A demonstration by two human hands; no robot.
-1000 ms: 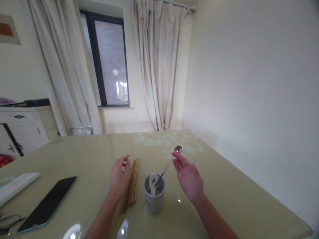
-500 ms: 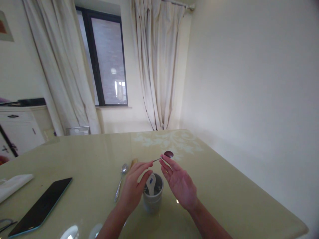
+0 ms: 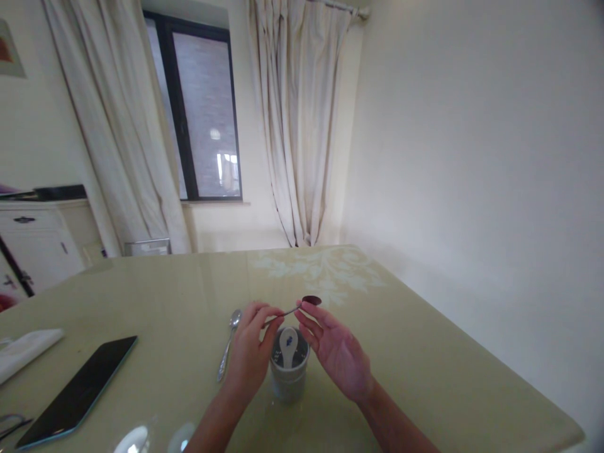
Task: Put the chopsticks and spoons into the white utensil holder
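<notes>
A spoon (image 3: pixel 311 301) with a dark reddish bowl is held up above the table, its bowl end pointing away to the right. My left hand (image 3: pixel 250 352) pinches the handle between thumb and fingers. With its palm turned up, my right hand (image 3: pixel 343 362) grips the spoon's neck close to the bowl at its fingertips. Below and between the hands stands a grey cup (image 3: pixel 289 382), and a white ceramic spoon (image 3: pixel 288 343) with a blue mark leans inside it. Just left of my left hand, a silver spoon (image 3: pixel 223 362) with a patterned handle lies on the table.
On the left of the glossy table (image 3: pixel 179 296) lies a black tablet-like slab (image 3: pixel 78 390). A white flat object (image 3: pixel 33 352) rests beyond it. Two pale shiny shapes, one a white rounded object (image 3: pixel 133 440), show at the near edge. A wall (image 3: pixel 472 189) borders the right side.
The held spoon has come slightly nearer and to the left, its handle now deeper in my left hand's pinch. The golden tines seen behind that hand are now hidden.
</notes>
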